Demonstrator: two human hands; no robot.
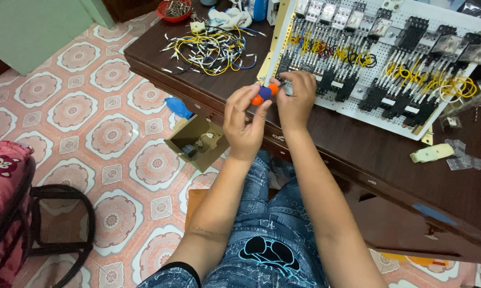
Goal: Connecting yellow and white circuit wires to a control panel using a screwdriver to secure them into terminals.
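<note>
Two hands are holding a small screwdriver at the edge of a white wiring board.

A dark brown wooden table (358, 154) is standing over a floor of pink patterned tiles (91, 117), and a big white board with holes (438, 18) is lying on it, full of black relay sockets (379, 93) and yellow wires (454, 82). A loose pile of yellow and blue wires (211, 50) is sitting on the table just beside the board. An open cardboard box (198, 141) is sitting low by the table's edge. The left hand (244, 125) is pinching the orange and blue screwdriver handle (264, 95) with its fingertips closed on it. The right hand (295, 101) is curling tight around the tool's front end, right at the board's near left corner.
</note>
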